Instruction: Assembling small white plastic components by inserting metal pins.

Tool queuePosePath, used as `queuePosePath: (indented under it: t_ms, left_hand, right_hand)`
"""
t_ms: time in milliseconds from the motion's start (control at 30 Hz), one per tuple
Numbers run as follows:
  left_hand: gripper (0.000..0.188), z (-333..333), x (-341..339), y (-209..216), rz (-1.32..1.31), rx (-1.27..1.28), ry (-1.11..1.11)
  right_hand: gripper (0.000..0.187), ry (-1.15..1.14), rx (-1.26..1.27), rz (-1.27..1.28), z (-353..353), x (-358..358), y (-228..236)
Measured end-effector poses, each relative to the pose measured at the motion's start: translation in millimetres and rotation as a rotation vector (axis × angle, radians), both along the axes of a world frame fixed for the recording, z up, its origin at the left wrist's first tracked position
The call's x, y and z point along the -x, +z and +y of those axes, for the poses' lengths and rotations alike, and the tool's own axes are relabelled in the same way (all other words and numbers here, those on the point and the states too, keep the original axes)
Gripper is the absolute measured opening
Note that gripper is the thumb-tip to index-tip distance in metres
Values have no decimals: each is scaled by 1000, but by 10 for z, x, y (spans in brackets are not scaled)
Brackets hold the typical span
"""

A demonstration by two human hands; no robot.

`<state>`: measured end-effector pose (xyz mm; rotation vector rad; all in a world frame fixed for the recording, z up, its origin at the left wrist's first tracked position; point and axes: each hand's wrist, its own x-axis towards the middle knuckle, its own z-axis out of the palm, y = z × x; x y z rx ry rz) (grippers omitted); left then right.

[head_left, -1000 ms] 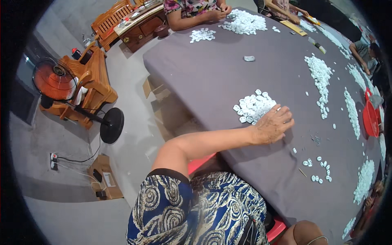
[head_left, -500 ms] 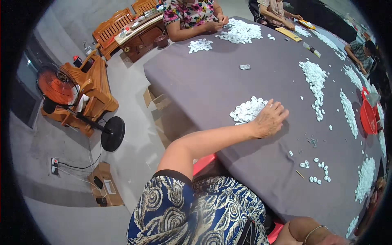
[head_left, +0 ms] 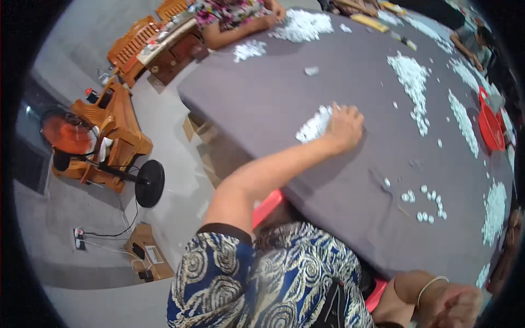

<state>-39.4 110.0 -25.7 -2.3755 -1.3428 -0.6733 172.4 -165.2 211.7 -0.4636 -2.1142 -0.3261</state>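
My left hand (head_left: 345, 128) lies palm down at the right edge of a small pile of white oval pieces (head_left: 314, 126) on the cloth-covered table (head_left: 284, 87). Its fingers are bent but apart, and what is under the palm is hidden. At the lower right, my right hand (head_left: 458, 306), with a bracelet at its wrist, is curled closed near the table's front edge. It is blurred, so anything in it cannot be made out. Several separate white pieces (head_left: 439, 205) with dark marks form a loose ring on the table, beside a thin stick (head_left: 403, 211).
Larger piles of white pieces (head_left: 410, 76) spread over the table, with a red basket (head_left: 492, 128) at the right. Another person's arm (head_left: 240, 34) rests at the far left edge. A standing fan (head_left: 68, 131) and wooden chairs (head_left: 117, 120) stand on the left.
The whole view has shifted, with the table higher in the picture. My right hand has come further into view at the lower right. My left hand stays at the same small pile.
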Motion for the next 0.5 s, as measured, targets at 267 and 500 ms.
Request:
queuePosePath:
  t_ms: [267,500]
  left_hand:
    - [20,19,504,63,-76,134,175]
    - [17,-226,984,31,-101,85,220]
  right_hand:
    - [16,241,-339,480,277,158,-318]
    - [27,174,-277,294,215,70,-275]
